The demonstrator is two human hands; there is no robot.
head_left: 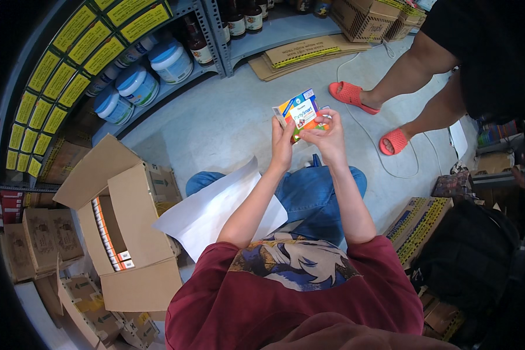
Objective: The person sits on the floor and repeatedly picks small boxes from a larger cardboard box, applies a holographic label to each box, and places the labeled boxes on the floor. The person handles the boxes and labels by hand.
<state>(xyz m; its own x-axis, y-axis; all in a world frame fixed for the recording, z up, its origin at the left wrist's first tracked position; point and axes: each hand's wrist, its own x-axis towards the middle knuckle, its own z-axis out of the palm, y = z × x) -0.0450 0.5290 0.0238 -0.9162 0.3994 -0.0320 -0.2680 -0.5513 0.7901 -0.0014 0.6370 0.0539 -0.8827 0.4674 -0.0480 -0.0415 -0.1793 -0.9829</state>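
Note:
A small colourful cardboard box (303, 114) is held up in front of me, above my crossed legs in jeans. My left hand (283, 140) grips it at its left side, fingers closed on it. My right hand (324, 139) holds its right side, with the thumb near the lower part of its front. A large white sheet of paper (216, 204) lies over my lap to the left. Beside that, an open carton (128, 216) holds a row of small orange-and-white boxes (104, 230).
Shelves (256, 52) with bottles, white tubs (169, 61) and yellow-labelled boxes stand ahead and left. Another person's legs (420, 70) in red sandals stand at right, by a cable. Cartons (49, 233) are stacked left; flat cardboard (420, 227) and a black bag (461, 262) lie right.

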